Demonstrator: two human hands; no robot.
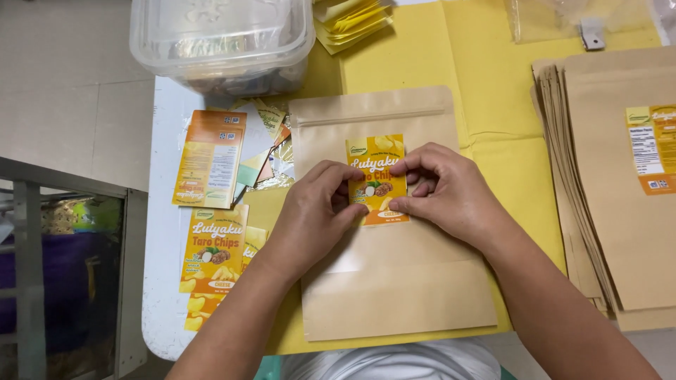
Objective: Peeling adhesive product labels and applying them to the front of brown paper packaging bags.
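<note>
A brown kraft paper pouch (394,281) lies flat on the yellow table cover in front of me. A yellow and orange sticker label (377,160) sits on its upper middle. My left hand (313,214) presses the label's left edge with thumb and fingertips. My right hand (443,193) pinches the label's right edge between thumb and fingers. Both hands hide the label's lower corners and part of its middle.
Loose label sheets (211,158) and more labels (215,250) lie left of the pouch on the white table. A clear plastic tub (222,42) stands at the back left. A fanned stack of labelled kraft pouches (612,183) lies at the right. Yellow papers (352,21) sit behind.
</note>
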